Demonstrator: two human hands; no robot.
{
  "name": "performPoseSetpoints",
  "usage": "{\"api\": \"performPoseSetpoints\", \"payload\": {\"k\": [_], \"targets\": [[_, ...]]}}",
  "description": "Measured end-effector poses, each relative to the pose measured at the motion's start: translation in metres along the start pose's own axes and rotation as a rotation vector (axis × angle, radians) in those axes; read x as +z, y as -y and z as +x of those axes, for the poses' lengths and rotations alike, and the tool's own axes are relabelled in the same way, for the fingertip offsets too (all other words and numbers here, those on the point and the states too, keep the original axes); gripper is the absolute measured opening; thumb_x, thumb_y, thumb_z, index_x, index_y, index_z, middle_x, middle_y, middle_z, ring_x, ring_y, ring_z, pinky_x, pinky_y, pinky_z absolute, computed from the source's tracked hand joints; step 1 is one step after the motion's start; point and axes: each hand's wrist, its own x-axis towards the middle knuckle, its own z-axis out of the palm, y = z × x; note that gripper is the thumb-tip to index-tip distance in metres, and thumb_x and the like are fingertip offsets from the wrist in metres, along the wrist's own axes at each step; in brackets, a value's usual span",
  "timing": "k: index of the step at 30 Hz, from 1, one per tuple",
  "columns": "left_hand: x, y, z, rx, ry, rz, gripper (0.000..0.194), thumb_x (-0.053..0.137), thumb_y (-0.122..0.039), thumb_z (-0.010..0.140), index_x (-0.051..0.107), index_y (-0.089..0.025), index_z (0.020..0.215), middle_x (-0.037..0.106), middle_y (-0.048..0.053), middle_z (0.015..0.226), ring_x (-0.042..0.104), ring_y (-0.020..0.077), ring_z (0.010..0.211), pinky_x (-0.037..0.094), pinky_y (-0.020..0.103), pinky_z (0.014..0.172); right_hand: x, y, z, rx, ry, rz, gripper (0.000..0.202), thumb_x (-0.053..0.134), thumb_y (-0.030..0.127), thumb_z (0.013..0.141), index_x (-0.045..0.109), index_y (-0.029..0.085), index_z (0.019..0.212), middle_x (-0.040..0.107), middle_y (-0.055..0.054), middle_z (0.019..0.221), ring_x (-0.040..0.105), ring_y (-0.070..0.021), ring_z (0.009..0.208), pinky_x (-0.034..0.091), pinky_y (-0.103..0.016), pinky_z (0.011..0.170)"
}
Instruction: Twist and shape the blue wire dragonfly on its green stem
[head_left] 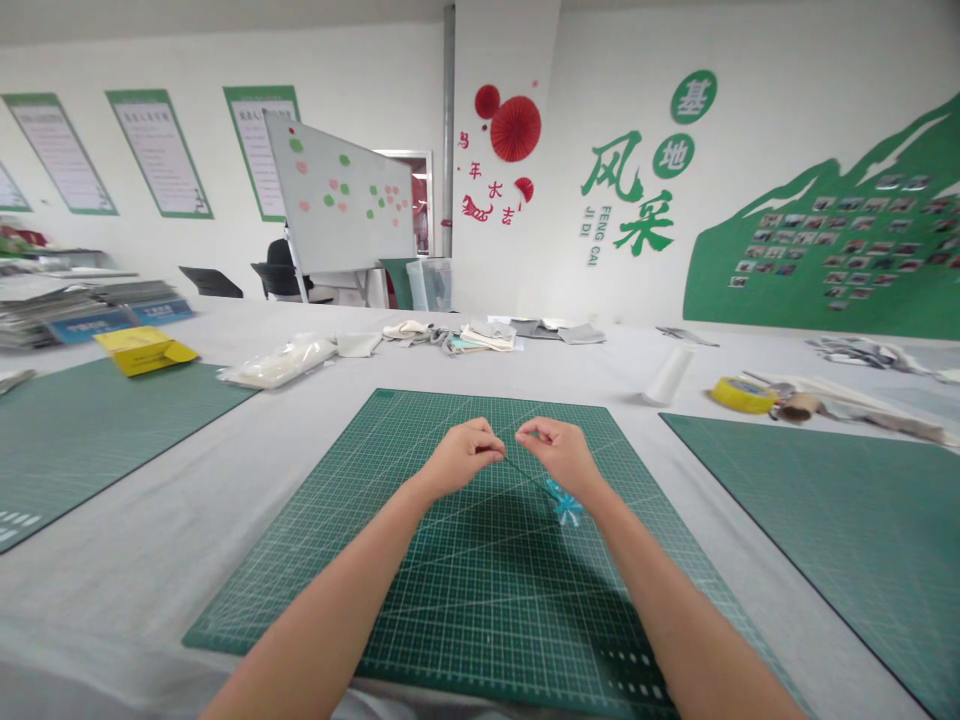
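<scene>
Our left hand (pixel 466 457) is pinching one end of a thin dark stem (pixel 530 476) between thumb and fingers. Our right hand (pixel 564 455) is hovering just beside it, its fingertips drawn together; we are seeing no clear object between them, so we cannot tell whether it is grasping anything. The stem is slanting from the left fingertips towards a small blue flower (pixel 568 508), which is showing just below the right hand, partly behind it. Whether the flower is touching the mat (pixel 450 610) under both hands, we cannot tell.

We are judging this as a step of working the stem's free end. The next move seems to be calling for a steady left pinch and a light, precise touch from the right fingertips, without bending the flower.

Beyond the right hand, to its right, a white roll (pixel 667 377) is lying near some yellow tape (pixel 742 395) and a brown tube (pixel 797 407). Beyond the left hand, to its left, a clear bag (pixel 281 362) is holding something whitish. Farther left, a yellow box (pixel 144 350) is sitting; its contents are not showing. Straight beyond both hands, cloth scraps (pixel 487 337) are lying in a row. Farther still, a clear bin (pixel 435 284) is standing past the table; we cannot make out its contents.
</scene>
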Motion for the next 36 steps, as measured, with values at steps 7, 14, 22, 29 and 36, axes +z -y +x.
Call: {"api": "performPoseSetpoints", "payload": {"k": [7,14,22,29,36], "targets": [[-0.006,-0.002,0.0,-0.041,0.087,-0.25,0.012,0.061,-0.026,0.075,0.07,-0.019,0.078,0.055,0.002,0.075,0.053,0.0129,0.073,0.042,0.026,0.072,-0.008,-0.01,0.005,0.098,0.172,0.208,0.022,0.059,0.037,0.072,0.065,0.016,0.069,0.037,0.006,0.047,0.028,-0.0079,0.045,0.022,-0.022,0.044],[-0.003,0.0,0.0,-0.17,-0.036,-0.531,0.012,0.064,-0.027,0.072,0.068,-0.017,0.075,0.055,0.001,0.078,0.049,0.0114,0.073,0.04,0.025,0.068,0.002,-0.014,0.005,0.187,0.185,0.411,0.028,0.063,0.043,0.067,0.063,0.015,0.069,0.035,0.007,0.046,0.025,-0.0062,0.043,0.019,-0.021,0.042],[0.005,0.013,0.003,-0.301,-0.261,-0.643,0.019,0.066,-0.032,0.069,0.067,-0.015,0.076,0.058,0.002,0.077,0.046,0.0091,0.064,0.038,0.023,0.061,0.02,-0.005,0.001,0.202,0.101,0.372,0.022,0.061,0.038,0.069,0.062,0.016,0.066,0.037,0.006,0.048,0.028,-0.0077,0.045,0.021,-0.022,0.043],[0.01,0.017,0.003,-0.313,-0.411,-0.474,0.02,0.064,-0.034,0.07,0.068,-0.015,0.076,0.06,0.002,0.076,0.049,0.0106,0.064,0.038,0.023,0.06,0.026,0.013,-0.008,0.076,0.124,0.203,0.014,0.056,0.027,0.075,0.063,0.017,0.069,0.038,0.006,0.049,0.033,-0.0088,0.048,0.026,-0.022,0.048],[0.011,0.012,0.002,-0.19,-0.411,-0.047,0.01,0.058,-0.022,0.075,0.067,-0.018,0.072,0.055,-0.001,0.069,0.05,0.0108,0.066,0.039,0.023,0.063,0.026,0.02,-0.011,-0.017,0.107,0.081,0.014,0.054,0.024,0.078,0.064,0.018,0.07,0.039,0.005,0.05,0.038,-0.0096,0.049,0.027,-0.022,0.05]]}}
